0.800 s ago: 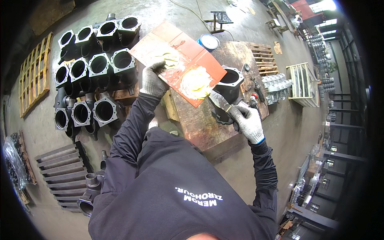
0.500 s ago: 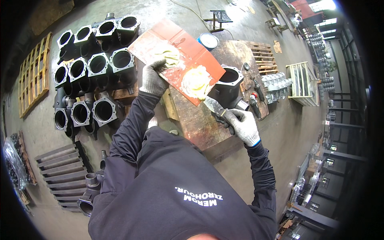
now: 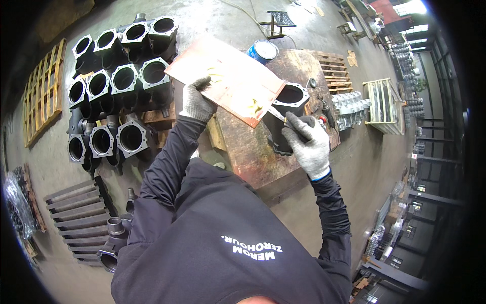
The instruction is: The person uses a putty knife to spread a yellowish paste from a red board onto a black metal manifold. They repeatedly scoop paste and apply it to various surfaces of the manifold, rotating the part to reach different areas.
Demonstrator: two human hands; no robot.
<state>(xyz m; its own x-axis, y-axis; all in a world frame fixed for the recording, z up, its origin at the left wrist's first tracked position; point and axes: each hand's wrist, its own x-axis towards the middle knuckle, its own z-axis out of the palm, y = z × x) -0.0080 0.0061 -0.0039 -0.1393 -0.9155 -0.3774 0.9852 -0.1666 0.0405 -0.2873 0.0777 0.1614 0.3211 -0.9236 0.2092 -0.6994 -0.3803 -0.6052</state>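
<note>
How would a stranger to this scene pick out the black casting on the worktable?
Find the stained worktable just right of the picture's centre. Just past the gloved right hand, partly hidden by it, stands a black casting with a pale-rimmed round opening. Unlike the similar castings grouped at left, it stands on the table.

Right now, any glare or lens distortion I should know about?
Head view: strong glare washes out much of the board in the left hand, leaving the yellow paste hard to outline; head view, upper right: windows blown out; head view, rim: fisheye distortion, corners falling to black.
</note>
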